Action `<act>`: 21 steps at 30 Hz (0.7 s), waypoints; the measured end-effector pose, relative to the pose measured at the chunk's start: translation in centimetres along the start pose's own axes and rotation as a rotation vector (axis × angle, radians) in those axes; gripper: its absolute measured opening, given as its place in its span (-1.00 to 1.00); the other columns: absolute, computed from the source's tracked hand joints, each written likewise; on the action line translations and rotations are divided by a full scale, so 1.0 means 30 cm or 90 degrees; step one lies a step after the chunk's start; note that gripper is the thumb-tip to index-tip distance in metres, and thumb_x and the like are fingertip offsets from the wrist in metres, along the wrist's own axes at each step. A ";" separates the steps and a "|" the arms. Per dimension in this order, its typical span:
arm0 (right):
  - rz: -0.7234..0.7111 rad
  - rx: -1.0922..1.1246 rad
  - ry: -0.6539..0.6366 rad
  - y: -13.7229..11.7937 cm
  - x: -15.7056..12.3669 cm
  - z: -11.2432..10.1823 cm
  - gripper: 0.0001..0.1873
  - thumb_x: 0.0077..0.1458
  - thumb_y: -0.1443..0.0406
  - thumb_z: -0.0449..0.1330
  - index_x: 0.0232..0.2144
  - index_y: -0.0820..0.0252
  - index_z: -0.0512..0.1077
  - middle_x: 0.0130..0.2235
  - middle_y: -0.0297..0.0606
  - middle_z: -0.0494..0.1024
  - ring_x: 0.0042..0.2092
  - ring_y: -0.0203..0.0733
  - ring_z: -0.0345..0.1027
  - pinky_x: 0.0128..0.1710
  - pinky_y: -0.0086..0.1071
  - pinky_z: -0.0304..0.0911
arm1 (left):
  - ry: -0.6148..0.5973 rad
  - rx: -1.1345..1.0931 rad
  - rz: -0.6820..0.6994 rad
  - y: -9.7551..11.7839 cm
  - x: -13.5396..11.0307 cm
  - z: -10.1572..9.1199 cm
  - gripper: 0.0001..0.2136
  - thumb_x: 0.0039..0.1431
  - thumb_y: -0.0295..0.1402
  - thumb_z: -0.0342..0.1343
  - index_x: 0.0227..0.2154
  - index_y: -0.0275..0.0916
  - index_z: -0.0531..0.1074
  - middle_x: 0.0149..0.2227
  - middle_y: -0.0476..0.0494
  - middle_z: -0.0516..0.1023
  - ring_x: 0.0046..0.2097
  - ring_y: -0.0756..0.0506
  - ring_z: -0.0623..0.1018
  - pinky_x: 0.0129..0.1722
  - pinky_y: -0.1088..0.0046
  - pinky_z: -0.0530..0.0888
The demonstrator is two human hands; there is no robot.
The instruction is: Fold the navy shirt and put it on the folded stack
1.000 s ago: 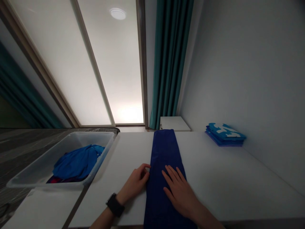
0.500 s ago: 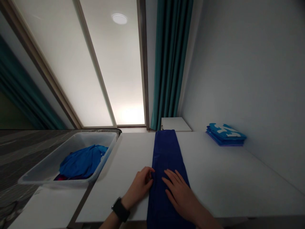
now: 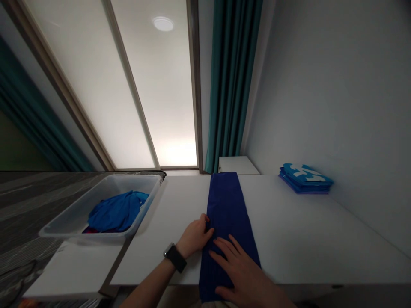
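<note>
A long dark blue cloth (image 3: 225,201), folded into a strip, runs across the white table (image 3: 289,239) and hangs a little over its near edge. At the strip's left edge is my left hand (image 3: 195,233), fingers curled and closed on the cloth's border, thumb lying on top. A black watch is on that wrist. My right hand (image 3: 239,267) rests palm down on the cloth's near part, fingers spread and stretched out. Whether the strip has several layers I cannot tell.
A translucent plastic bin (image 3: 80,205) with crumpled blue cloth (image 3: 117,211) in it stands at the left. Folded blue pieces with a white print (image 3: 305,177) are stacked at the back right by the wall. A small white cabinet (image 3: 237,166) is beyond the table.
My left hand has moved slightly up along the cloth's left edge. My right hand has slid toward me and left, still flat. The view has shifted slightly.
</note>
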State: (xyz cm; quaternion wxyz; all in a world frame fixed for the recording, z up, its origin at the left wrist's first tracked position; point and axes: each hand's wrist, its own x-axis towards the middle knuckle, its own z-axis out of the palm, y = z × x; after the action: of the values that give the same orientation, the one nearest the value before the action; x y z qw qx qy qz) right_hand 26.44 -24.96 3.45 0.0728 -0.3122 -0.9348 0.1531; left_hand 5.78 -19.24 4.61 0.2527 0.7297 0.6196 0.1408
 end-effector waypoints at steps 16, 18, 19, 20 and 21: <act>-0.021 -0.102 0.054 -0.037 0.006 0.090 -0.45 0.29 0.11 0.00 0.29 0.00 0.09 0.31 -0.12 0.16 0.32 0.04 -0.03 0.29 0.12 -0.20 | 0.028 -0.219 -0.003 -0.054 -0.047 0.047 -0.67 0.18 -0.25 -0.03 -0.10 -0.31 0.45 -0.29 -0.17 0.59 -0.26 -0.14 0.54 -0.20 0.38 0.39; -0.024 -0.100 0.058 -0.035 0.003 0.088 -0.48 0.30 0.12 0.00 0.27 -0.08 0.11 0.31 -0.17 0.18 0.32 0.00 -0.03 0.29 0.12 -0.19 | 0.026 -0.250 -0.010 -0.057 -0.073 0.057 -0.65 0.18 -0.22 -0.03 -0.09 -0.31 0.47 -0.24 -0.18 0.61 -0.24 -0.14 0.55 -0.19 0.39 0.41; -0.025 -0.099 0.062 -0.036 0.001 0.087 -0.48 0.29 0.13 0.01 0.27 -0.10 0.11 0.30 -0.19 0.19 0.31 -0.02 -0.02 0.29 0.11 -0.20 | 0.026 -0.264 -0.013 -0.058 -0.084 0.062 -0.64 0.19 -0.20 -0.03 -0.08 -0.31 0.47 -0.23 -0.18 0.61 -0.23 -0.14 0.56 -0.19 0.40 0.41; -0.025 -0.098 0.067 -0.036 -0.001 0.085 -0.48 0.29 0.13 0.02 0.27 -0.12 0.11 0.30 -0.21 0.20 0.31 -0.03 -0.01 0.30 0.09 -0.20 | 0.026 -0.270 -0.016 -0.057 -0.093 0.065 -0.63 0.19 -0.18 -0.03 -0.08 -0.31 0.47 -0.22 -0.18 0.62 -0.23 -0.13 0.57 -0.19 0.41 0.41; -0.025 -0.097 0.073 -0.037 -0.002 0.083 -0.47 0.28 0.14 0.03 0.27 -0.12 0.11 0.29 -0.22 0.21 0.31 -0.04 -0.01 0.30 0.08 -0.21 | 0.029 -0.266 -0.019 -0.053 -0.100 0.065 -0.62 0.19 -0.17 -0.02 -0.06 -0.30 0.46 -0.23 -0.17 0.62 -0.24 -0.12 0.57 -0.20 0.41 0.41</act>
State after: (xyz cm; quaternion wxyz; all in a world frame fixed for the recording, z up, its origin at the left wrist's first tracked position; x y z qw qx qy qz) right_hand 25.30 -26.43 1.47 0.1047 -0.3065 -0.9441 0.0617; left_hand 4.90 -22.38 2.44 0.3866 0.6486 0.5934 0.2788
